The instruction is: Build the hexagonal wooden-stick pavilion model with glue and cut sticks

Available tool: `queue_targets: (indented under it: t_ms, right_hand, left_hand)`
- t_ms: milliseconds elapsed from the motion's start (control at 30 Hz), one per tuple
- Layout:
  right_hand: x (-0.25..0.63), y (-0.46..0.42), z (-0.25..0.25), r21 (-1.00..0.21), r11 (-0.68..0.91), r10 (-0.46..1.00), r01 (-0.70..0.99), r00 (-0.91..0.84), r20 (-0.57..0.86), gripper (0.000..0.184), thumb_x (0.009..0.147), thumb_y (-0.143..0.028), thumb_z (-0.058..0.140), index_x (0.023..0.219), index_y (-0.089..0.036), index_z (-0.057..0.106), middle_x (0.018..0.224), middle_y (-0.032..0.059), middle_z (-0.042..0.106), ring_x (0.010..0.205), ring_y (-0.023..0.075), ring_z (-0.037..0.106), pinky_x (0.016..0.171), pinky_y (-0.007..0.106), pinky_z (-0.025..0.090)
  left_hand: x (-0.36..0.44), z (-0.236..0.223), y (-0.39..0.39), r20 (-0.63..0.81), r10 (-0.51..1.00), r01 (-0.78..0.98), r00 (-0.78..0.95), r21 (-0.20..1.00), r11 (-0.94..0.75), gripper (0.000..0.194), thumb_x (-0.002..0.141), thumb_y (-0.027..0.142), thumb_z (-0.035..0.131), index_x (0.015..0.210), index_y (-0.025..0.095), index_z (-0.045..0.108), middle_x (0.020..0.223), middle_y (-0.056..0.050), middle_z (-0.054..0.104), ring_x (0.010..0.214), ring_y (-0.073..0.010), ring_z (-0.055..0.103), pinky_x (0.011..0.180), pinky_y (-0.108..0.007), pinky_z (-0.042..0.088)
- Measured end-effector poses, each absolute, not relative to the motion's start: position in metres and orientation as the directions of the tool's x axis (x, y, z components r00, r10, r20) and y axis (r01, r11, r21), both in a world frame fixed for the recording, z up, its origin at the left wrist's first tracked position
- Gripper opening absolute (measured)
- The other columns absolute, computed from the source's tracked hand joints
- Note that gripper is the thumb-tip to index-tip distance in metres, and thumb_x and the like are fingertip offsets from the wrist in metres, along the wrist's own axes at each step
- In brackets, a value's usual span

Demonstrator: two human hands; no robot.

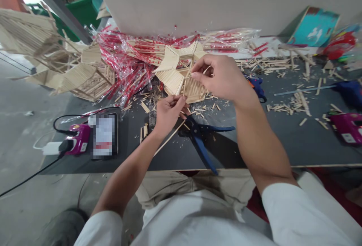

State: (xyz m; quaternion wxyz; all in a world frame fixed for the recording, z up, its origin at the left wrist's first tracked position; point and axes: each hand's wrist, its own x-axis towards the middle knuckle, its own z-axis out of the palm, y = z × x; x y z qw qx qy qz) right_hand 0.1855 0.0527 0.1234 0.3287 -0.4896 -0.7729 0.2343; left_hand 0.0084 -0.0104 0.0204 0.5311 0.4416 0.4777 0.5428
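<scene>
A small model built from pale wooden sticks (170,77), with fanned, roof-like panels, stands on the dark table. My right hand (219,75) is over its right side, thumb and forefinger pinched on a thin stick at its middle. My left hand (170,111) is closed at the model's front edge, fingertips against it. From under that hand a long thin wooden stick (167,140) runs toward the table's near edge; the fingers partly hide their grip on it. Just right of my left hand lies a blue-handled cutter (201,144), its jaws partly under the fingers.
Red-and-clear plastic packets of sticks (127,55) pile up behind. A larger stick structure (82,72) is at left. A phone (104,134) and purple power socket (78,139) lie front left. Glue guns (257,86) and stick offcuts (291,104) are at right.
</scene>
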Motion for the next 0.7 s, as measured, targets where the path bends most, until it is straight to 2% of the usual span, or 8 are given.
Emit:
queue_targets:
  t_ms: [100,200,267,367,500,600,700]
  right_hand:
    - [0.188,0.051,0.125,-0.675,0.416,0.910,0.609,-0.284,0.304,0.006,0.091,-0.017,0.073,0.096,-0.019,0.075,0.094,0.0049,0.075,0.081,0.0192,0.067,0.079,0.035,0.051]
    - [0.191,0.045,0.124,-0.696,0.419,0.907,0.583,-0.295,0.300,0.009,0.091,-0.021,0.074,0.100,-0.019,0.074,0.095,0.0052,0.075,0.079,0.0183,0.066,0.075,0.034,0.051]
    - [0.193,0.039,0.121,-0.725,0.412,0.905,0.551,-0.337,0.258,0.012,0.091,-0.025,0.076,0.102,-0.019,0.073,0.092,0.0049,0.074,0.076,0.0175,0.064,0.072,0.033,0.050]
    - [0.201,0.029,0.112,-0.804,0.395,0.867,0.445,-0.469,0.166,0.021,0.090,-0.032,0.078,0.107,-0.021,0.073,0.086,0.0022,0.073,0.074,0.0169,0.064,0.070,0.032,0.050]
    - [0.217,0.017,0.094,-0.871,0.364,0.829,0.329,-0.540,0.143,0.022,0.086,-0.036,0.083,0.101,-0.023,0.074,0.080,-0.0013,0.070,0.070,0.0151,0.061,0.067,0.029,0.048]
    - [0.224,0.009,0.079,-0.905,0.336,0.838,0.261,-0.522,0.160,0.018,0.087,-0.034,0.084,0.093,-0.023,0.072,0.077,-0.0020,0.067,0.068,0.0139,0.059,0.064,0.028,0.046]
    - [0.225,0.006,0.063,-0.949,0.293,0.819,0.116,-0.542,0.187,0.018,0.089,-0.033,0.083,0.095,-0.023,0.070,0.083,-0.0005,0.068,0.070,0.0137,0.059,0.064,0.028,0.048]
  left_hand:
    - [0.004,0.023,-0.014,-0.078,0.997,-0.214,-0.023,0.974,0.072,0.034,0.084,0.048,0.082,0.090,0.015,0.076,0.072,-0.003,0.073,0.053,-0.0113,0.068,0.043,-0.019,0.052]
    - [0.002,0.025,-0.025,-0.069,0.997,-0.172,0.021,0.983,0.071,0.036,0.086,0.050,0.080,0.092,0.015,0.077,0.069,-0.003,0.072,0.051,-0.0121,0.068,0.044,-0.020,0.053]
    - [0.003,0.026,-0.033,-0.021,0.999,-0.087,0.044,0.996,0.025,0.035,0.089,0.049,0.077,0.093,0.015,0.078,0.069,-0.003,0.072,0.051,-0.0130,0.068,0.046,-0.022,0.055]
    - [0.003,0.026,-0.042,0.128,0.989,0.141,0.069,0.980,-0.137,0.027,0.095,0.043,0.070,0.090,0.018,0.078,0.068,-0.002,0.071,0.055,-0.0133,0.069,0.053,-0.023,0.056]
    - [0.003,0.022,-0.042,0.392,0.913,0.435,0.114,0.806,-0.401,0.020,0.098,0.032,0.065,0.092,0.021,0.080,0.070,-0.001,0.074,0.059,-0.0116,0.067,0.060,-0.022,0.053]
    - [0.002,0.016,-0.037,0.589,0.793,0.522,0.155,0.632,-0.572,0.015,0.095,0.026,0.067,0.097,0.021,0.081,0.076,-0.002,0.077,0.063,-0.0112,0.069,0.065,-0.021,0.052]
    - [0.000,0.013,-0.033,0.626,0.758,0.556,0.185,0.569,-0.606,0.016,0.097,0.028,0.067,0.102,0.022,0.082,0.081,-0.004,0.080,0.066,-0.0118,0.071,0.066,-0.021,0.053]
